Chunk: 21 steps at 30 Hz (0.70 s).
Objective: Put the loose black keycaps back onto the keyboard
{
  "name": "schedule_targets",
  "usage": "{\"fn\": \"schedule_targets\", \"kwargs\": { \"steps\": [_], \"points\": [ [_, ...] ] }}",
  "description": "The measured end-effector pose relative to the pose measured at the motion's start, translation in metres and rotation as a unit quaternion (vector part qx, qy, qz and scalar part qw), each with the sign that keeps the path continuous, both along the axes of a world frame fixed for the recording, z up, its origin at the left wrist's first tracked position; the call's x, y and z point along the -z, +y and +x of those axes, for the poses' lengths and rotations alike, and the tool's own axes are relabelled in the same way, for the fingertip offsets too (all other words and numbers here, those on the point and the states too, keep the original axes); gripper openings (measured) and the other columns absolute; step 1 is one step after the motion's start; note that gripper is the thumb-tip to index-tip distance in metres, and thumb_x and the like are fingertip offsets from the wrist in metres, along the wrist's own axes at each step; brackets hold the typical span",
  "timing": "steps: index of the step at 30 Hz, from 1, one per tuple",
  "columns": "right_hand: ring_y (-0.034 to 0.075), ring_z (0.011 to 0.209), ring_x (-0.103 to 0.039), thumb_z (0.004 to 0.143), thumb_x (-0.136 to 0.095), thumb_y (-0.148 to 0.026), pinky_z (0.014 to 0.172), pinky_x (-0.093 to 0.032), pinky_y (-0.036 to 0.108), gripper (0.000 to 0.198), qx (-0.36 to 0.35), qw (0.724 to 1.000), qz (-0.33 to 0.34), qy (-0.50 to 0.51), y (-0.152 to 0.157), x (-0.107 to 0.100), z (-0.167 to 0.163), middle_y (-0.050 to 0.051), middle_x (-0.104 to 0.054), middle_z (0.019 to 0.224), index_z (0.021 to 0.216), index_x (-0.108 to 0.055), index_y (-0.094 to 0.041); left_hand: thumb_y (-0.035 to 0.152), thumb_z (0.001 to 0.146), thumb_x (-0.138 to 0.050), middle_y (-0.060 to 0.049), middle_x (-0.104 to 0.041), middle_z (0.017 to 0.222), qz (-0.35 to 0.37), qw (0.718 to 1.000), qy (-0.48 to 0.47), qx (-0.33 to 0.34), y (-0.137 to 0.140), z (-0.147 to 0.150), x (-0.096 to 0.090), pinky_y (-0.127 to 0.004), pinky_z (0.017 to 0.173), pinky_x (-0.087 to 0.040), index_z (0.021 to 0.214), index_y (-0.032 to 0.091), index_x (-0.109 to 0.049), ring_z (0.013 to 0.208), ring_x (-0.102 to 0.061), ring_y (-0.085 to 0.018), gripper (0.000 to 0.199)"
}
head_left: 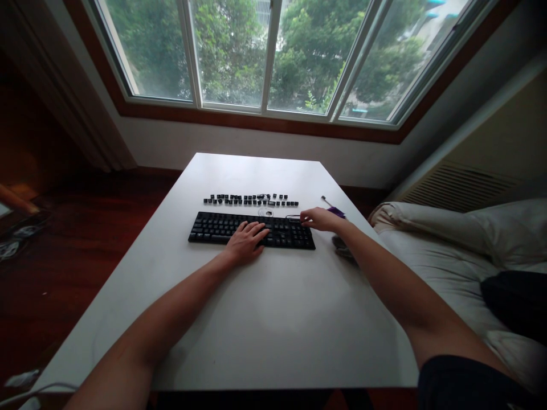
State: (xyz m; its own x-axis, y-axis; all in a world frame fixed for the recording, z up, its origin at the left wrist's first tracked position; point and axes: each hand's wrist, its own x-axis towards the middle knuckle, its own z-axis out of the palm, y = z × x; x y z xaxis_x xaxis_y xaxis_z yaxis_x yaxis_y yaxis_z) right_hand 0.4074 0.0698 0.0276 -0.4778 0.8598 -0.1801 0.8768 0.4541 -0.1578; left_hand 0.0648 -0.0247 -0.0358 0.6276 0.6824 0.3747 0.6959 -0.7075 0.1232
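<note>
A black keyboard [213,228] lies on the white table, slightly slanted. My left hand [245,240] rests on its middle with the fingers spread and the palm at its near edge. Over the keyboard's upper right corner, my right hand [317,219] is closed in a pinch. A thin wire-like piece [293,216] extends left from its fingertips; its exact kind is too small to tell. Loose black keycaps [250,200] stand in two rows behind the keyboard. A small clear round item [265,212] lies between them and the keyboard.
A purple item [336,212] and a thin stick with a dark tip [323,198] lie beyond my right hand. A dark grey object [343,248] is partly under my right forearm. The white table [256,319] borders a pale cushioned seat [427,256] on the right.
</note>
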Motion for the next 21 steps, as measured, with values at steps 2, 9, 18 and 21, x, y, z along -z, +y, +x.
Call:
{"fn": "schedule_targets", "kwargs": {
  "steps": [2,9,18,21],
  "points": [
    [0.026,0.096,-0.068,0.086,-0.066,-0.028,0.084,-0.05,0.036,0.018,-0.009,1.0,0.017,-0.016,-0.004,0.0,-0.003,0.007,-0.075,0.107,0.103,-0.073,-0.026,0.038,0.093,-0.056,-0.007,-0.047,0.155,-0.002,1.0,-0.001,-0.001,0.0,0.0,0.0,-0.051,0.121,-0.024,0.148,0.026,-0.049,0.142,-0.039,-0.029,0.057],
    [0.026,0.101,-0.067,0.086,-0.065,-0.029,0.09,-0.051,0.039,0.019,-0.014,0.999,0.027,0.023,-0.006,0.009,0.004,0.007,-0.073,0.109,0.105,-0.07,-0.024,0.037,0.093,-0.057,-0.007,-0.047,0.154,-0.005,1.0,-0.004,0.0,-0.001,0.0,0.0,-0.051,0.121,-0.025,0.148,0.027,-0.049,0.142,-0.04,-0.029,0.057],
    [0.017,0.08,-0.065,0.091,-0.06,-0.049,0.064,-0.056,0.028,0.04,0.16,0.953,-0.098,0.239,0.005,0.043,0.02,0.012,-0.069,0.113,0.119,-0.066,-0.02,0.037,0.093,-0.057,-0.007,-0.047,0.155,-0.005,1.0,-0.003,-0.001,0.0,0.0,0.0,-0.051,0.121,-0.024,0.148,0.027,-0.049,0.143,-0.039,-0.029,0.057],
    [0.015,0.075,-0.063,0.091,-0.06,-0.044,0.06,-0.054,0.025,0.035,0.143,0.959,-0.09,0.228,0.006,0.049,0.017,0.011,-0.069,0.109,0.114,-0.068,-0.019,0.037,0.093,-0.056,-0.008,-0.047,0.155,-0.006,1.0,-0.005,-0.001,-0.001,0.0,0.0,-0.052,0.121,-0.024,0.148,0.027,-0.049,0.143,-0.039,-0.029,0.057]
  ]
}}
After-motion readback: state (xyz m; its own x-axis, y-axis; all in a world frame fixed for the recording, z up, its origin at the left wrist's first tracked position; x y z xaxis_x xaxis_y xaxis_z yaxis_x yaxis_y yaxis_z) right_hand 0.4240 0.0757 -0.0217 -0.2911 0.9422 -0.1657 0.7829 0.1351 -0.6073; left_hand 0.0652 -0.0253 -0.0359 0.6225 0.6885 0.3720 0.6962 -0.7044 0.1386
